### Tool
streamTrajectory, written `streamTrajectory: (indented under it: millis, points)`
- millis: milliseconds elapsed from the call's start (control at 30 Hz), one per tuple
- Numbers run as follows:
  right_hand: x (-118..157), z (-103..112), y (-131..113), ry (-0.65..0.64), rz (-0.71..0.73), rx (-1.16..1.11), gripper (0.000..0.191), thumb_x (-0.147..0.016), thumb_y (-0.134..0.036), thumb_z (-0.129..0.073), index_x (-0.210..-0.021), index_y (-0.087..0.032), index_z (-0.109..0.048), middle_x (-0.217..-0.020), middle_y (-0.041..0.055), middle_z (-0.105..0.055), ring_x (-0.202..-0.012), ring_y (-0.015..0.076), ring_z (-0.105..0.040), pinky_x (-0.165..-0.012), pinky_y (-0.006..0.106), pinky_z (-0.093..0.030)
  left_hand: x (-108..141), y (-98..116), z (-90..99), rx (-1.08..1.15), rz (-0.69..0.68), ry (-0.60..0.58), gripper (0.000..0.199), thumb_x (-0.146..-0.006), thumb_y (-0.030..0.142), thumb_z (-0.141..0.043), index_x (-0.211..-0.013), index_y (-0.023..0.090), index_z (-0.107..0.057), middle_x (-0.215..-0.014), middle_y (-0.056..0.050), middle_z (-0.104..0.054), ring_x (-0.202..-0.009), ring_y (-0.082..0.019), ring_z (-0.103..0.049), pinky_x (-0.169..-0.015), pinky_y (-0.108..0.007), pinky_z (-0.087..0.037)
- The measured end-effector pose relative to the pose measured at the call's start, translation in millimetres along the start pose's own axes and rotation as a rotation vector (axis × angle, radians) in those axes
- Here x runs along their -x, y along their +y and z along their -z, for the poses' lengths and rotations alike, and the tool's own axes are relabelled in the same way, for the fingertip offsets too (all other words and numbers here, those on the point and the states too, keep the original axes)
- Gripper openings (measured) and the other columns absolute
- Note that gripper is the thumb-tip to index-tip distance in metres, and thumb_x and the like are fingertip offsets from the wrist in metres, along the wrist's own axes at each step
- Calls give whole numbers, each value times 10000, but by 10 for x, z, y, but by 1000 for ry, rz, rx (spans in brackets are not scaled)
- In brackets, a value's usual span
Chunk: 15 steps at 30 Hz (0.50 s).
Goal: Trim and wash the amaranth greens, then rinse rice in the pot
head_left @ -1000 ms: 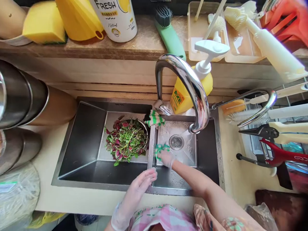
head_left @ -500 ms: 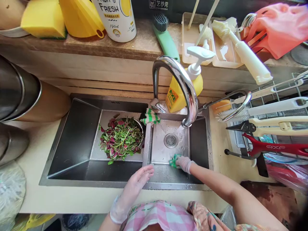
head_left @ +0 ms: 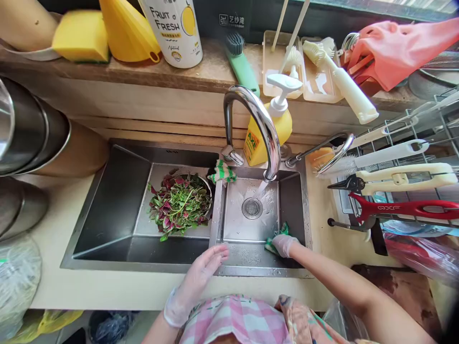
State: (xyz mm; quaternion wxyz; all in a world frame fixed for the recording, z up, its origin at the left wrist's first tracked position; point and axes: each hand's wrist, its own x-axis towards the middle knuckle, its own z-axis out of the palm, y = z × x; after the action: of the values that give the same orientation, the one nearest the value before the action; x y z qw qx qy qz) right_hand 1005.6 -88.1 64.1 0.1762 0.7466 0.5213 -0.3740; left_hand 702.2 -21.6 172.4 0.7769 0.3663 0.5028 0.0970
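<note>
My right hand (head_left: 285, 245), in a clear glove, grips a green-and-white cloth (head_left: 274, 242) and presses it against the front right corner of the small sink basin (head_left: 236, 227). Water runs from the chrome faucet (head_left: 274, 143) onto the drain (head_left: 252, 208). Also gloved, my left hand (head_left: 204, 267) hovers over the front rim near the divider, its fingers stretched out and holding nothing. In the large basin (head_left: 114, 210) sits a heap of red-and-green leafy vegetables (head_left: 181, 203), covering most of a container whose rim shows at the right.
Another green-striped cloth (head_left: 223, 172) drapes over the divider's back end. Behind the faucet stands a yellow AXE soap bottle (head_left: 267, 136). A wire rack (head_left: 412, 126) with scissors (head_left: 401, 208) and brushes crowds the right; steel pots (head_left: 32, 129) stand left.
My right hand has moved the cloth rightward across the small basin into its front right corner. My left hand stays almost where it was. The view has shifted slightly.
</note>
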Motion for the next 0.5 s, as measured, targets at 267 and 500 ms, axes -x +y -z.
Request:
streamTrajectory:
  millis: [267,500]
  points:
    - [-848,570,-52,190,-160,56,335,-915,-106,-374,-1178,-126,-581,-1091,196,-659,-914,216,-658,-721,313,-458,123,-144,26,-18,-15,41,591,-810,632,-585,-1193,184,-620,-1211,-138,-676,-1130,-289,-626,-1006,-428,-455]
    - [-760,679,20,214,-72,-24,331,-876,-79,-388,-1116,-171,-597,-1005,151,-668,-844,218,-632,-708,302,-415,48,-88,-88,-20,-46,41,581,-786,626,-609,-1158,182,-640,-1190,-130,-681,-1095,-273,-639,-985,-408,-472]
